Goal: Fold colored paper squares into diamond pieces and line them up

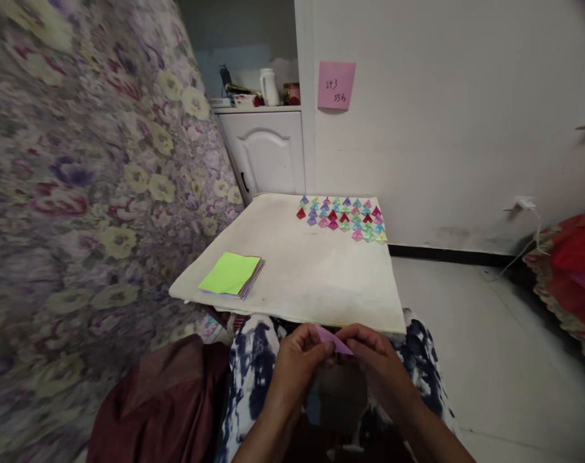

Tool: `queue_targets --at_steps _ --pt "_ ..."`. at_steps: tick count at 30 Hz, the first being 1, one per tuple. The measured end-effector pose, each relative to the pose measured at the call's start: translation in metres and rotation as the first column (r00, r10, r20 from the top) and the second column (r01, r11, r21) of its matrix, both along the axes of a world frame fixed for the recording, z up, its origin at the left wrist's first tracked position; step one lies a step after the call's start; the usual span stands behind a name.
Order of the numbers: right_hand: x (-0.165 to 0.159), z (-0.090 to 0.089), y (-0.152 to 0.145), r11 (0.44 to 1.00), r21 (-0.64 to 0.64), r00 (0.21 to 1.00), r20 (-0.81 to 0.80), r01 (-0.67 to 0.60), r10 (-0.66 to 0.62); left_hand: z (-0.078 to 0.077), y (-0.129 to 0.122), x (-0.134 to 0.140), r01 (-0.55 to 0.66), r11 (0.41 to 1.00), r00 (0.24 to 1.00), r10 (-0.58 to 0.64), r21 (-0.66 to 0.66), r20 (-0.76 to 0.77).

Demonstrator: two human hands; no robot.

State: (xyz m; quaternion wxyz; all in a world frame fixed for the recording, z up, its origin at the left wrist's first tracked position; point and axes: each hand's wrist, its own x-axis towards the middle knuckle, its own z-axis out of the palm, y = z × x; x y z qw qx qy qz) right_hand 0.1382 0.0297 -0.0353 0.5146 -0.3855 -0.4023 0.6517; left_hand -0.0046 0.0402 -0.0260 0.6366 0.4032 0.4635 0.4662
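Observation:
A small folded piece of pink-purple paper (334, 340) is held between my two hands, just in front of the table's near edge and above my lap. My left hand (304, 352) pinches its left side with thumb and fingers. On the right side, my right hand (369, 347) grips the paper's other corner. On the table lies a stack of square paper sheets (230, 273), bright green on top. Several small folded paper pieces (333, 215) in many colours stand in rows at the table's far right.
The cream-covered table (292, 270) is ahead of my knees. A floral curtain (128, 161) hangs at left, beside a maroon cloth (161, 399). Behind stands a white cabinet (270, 151) with a white jug (269, 87). A pink note (336, 85) is on the wall.

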Motion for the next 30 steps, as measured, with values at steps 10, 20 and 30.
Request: queue_targets --at_steps 10,20,30 --pt "-0.008 -0.007 0.002 0.990 0.003 0.971 0.195 0.138 -0.136 -0.001 -0.005 0.003 -0.017 0.997 1.000 0.017 -0.071 0.005" --pt "-0.002 -0.003 0.004 0.992 0.017 0.967 0.225 0.122 -0.123 0.015 -0.008 0.002 0.006 0.991 0.989 0.014 0.132 -0.149" --pt "-0.006 -0.010 0.005 0.993 -0.010 0.983 0.142 0.115 -0.113 0.018 -0.007 0.005 -0.073 0.994 0.981 0.086 0.080 -0.174"
